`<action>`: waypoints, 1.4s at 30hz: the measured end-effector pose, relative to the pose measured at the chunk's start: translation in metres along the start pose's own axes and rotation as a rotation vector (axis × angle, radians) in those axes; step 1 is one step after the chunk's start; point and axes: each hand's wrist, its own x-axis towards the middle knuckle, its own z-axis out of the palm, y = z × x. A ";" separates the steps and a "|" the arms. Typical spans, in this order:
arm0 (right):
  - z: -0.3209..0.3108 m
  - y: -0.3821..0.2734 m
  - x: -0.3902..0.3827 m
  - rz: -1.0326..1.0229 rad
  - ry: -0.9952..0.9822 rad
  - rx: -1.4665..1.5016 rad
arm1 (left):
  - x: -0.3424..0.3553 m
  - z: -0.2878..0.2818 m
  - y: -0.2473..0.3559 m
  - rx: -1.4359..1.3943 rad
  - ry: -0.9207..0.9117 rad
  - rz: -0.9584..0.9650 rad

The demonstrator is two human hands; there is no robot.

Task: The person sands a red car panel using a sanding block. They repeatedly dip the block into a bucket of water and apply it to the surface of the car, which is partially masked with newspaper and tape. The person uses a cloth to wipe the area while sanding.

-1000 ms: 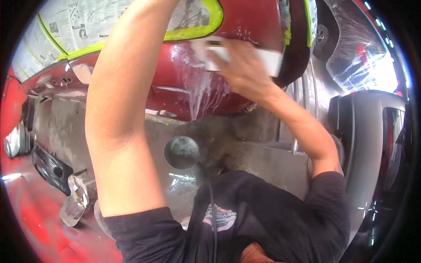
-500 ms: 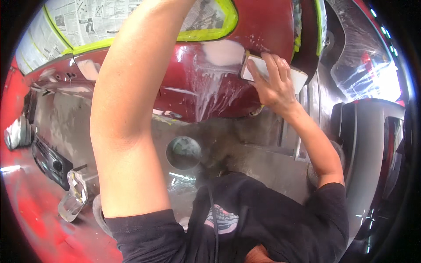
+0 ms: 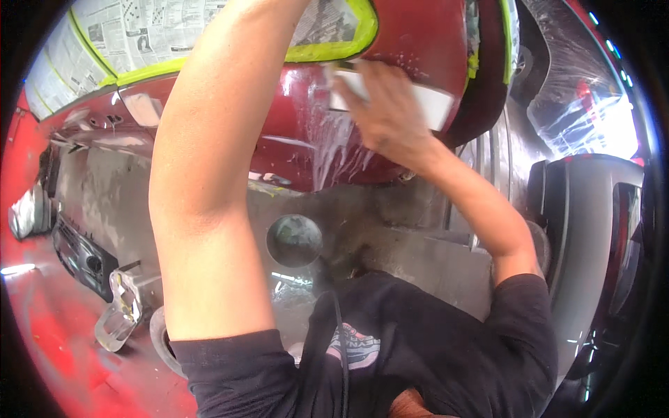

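Observation:
My right hand [image 3: 390, 111], slightly smeared by motion, is closed over a long white sanding block [image 3: 435, 106]. The block lies flat against the wet dark red car panel [image 3: 418, 31], over the place of a pale filler patch. Milky streaks [image 3: 333, 146] run down the paint below it. My left arm [image 3: 209, 167] reaches up past the top edge, so its hand is out of sight. Newspaper [image 3: 157, 35] edged with yellow-green tape [image 3: 327, 53] covers the window just above the block.
A round bucket [image 3: 295, 240] of cloudy water stands on the wet floor below the panel. Loose black trim [image 3: 83, 258] and a bracket-like part [image 3: 122, 310] lie at left. A grey bumper-like part [image 3: 582, 237] stands at right, beneath clear plastic sheeting [image 3: 578, 90].
My right hand has slid the sanding block leftward and slightly up along the panel, now covering the pale filler patch. My left arm has barely shifted.

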 end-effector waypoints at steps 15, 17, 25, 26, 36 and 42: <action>0.008 -0.007 0.020 -0.074 0.023 0.043 | 0.004 -0.006 0.001 0.031 -0.022 -0.004; -0.010 0.013 -0.006 -0.063 0.025 0.084 | 0.001 -0.012 -0.002 0.021 -0.027 -0.006; 0.000 -0.006 0.021 -0.041 0.053 0.007 | 0.006 0.000 -0.001 0.004 -0.020 0.002; 0.002 -0.006 0.026 -0.073 0.038 0.032 | 0.006 -0.001 -0.002 0.013 -0.025 -0.005; -0.013 0.016 -0.012 -0.035 -0.011 0.002 | 0.000 -0.001 0.000 -0.007 -0.006 0.003; -0.032 0.048 -0.055 -0.053 -0.003 0.016 | 0.000 -0.009 0.000 0.029 -0.003 -0.003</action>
